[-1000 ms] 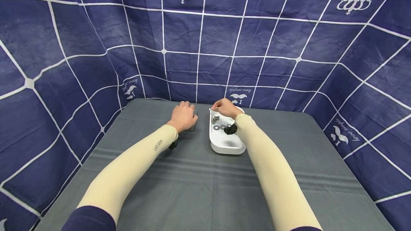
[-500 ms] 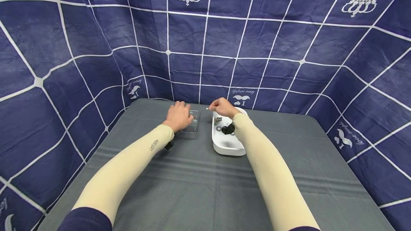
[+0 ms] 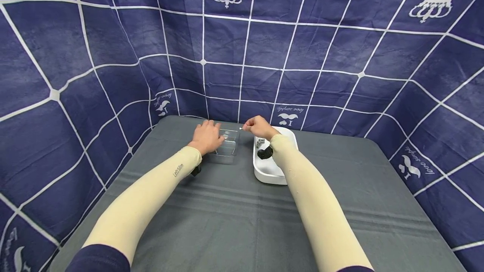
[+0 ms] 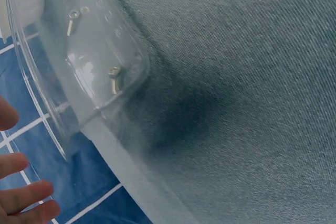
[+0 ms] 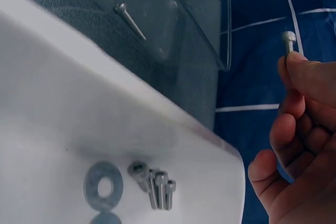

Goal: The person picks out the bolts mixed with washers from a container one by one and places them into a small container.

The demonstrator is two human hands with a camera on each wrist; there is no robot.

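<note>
My right hand [image 3: 259,127] pinches a socket head screw [image 5: 288,39] between thumb and forefinger, its knurled head sticking out past the fingertips. The hand is at the far left corner of the white tray [image 3: 270,177], on the side facing the clear plastic box [image 3: 222,159]. Relaxed and spread, the fingers of my left hand [image 3: 205,138] overlap the box's left side in the head view. In the left wrist view its fingertips [image 4: 39,190] appear beside the box rim with nothing between them. Loose screws [image 4: 114,78] lie inside the box.
Several screws [image 5: 160,187] lie together in the white tray, close to flat grey washers [image 5: 94,187]. Both containers stand on a grey cloth-covered table [image 3: 234,221]. A blue curtain with white lines [image 3: 264,41] hangs behind and along the sides.
My right hand has moved left with the screw, from over the tray's far corner toward the clear box. My left hand has drawn slightly left, uncovering more of the box. The head view has shifted a little.
</note>
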